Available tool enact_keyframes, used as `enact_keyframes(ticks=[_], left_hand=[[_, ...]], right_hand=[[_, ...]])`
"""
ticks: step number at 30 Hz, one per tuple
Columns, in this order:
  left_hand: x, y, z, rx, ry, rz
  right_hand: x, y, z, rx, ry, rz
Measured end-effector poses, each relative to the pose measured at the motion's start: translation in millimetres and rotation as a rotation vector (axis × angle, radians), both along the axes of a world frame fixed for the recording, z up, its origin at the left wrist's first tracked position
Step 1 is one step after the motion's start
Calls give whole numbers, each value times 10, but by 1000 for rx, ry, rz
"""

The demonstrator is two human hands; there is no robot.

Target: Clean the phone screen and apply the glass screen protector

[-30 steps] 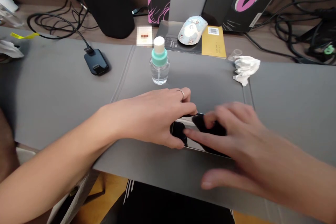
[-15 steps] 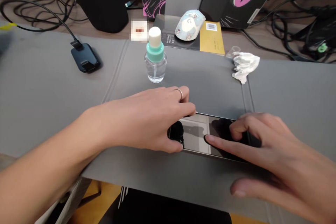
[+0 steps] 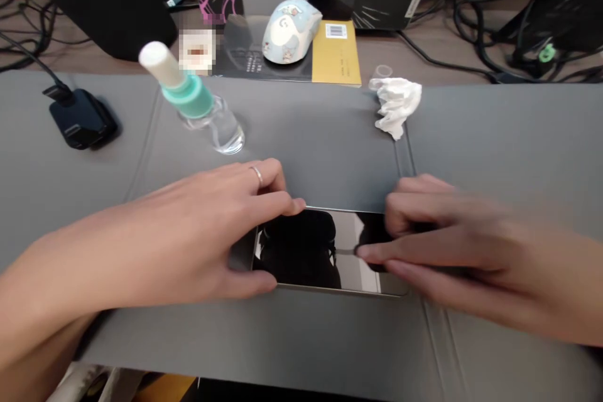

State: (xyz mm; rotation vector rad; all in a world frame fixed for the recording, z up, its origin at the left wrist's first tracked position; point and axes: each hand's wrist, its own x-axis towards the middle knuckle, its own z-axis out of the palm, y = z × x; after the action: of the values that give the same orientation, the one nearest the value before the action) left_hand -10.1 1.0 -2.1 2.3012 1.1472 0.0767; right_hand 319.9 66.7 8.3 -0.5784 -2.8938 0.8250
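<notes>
I find the flat, black, rectangular, glass-faced device (image 3: 301, 245) on the smooth grey mat (image 3: 325, 144); behind it, the clear, rounded bottle (image 3: 200, 102) is left, the crumpled white tissue (image 3: 397, 104) right.

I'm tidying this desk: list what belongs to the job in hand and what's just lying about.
Job in hand: phone; left hand on its edges; right hand at its screen.
Apparently lying about: mouse; tissue; bottle (last two possibly related).
</notes>
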Motion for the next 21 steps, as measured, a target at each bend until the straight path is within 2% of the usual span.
enact_keyframes(ticks=[2, 7, 11, 17, 21], left_hand=[[-8, -8, 1, -10, 16, 6], [5, -41, -9, 40, 93, 25], [16, -46, -23, 50, 81, 32], [17, -32, 32, 31, 107, 44], [32, -37, 39, 40, 110, 25]], right_hand=[[-120, -78, -37, -31, 52, 61], [-278, -144, -100, 9, 66, 55], [-142, -97, -45, 13, 44, 49], [19, -45, 35, -100, -41, 47], [91, 44, 76, -85, -48, 14]])
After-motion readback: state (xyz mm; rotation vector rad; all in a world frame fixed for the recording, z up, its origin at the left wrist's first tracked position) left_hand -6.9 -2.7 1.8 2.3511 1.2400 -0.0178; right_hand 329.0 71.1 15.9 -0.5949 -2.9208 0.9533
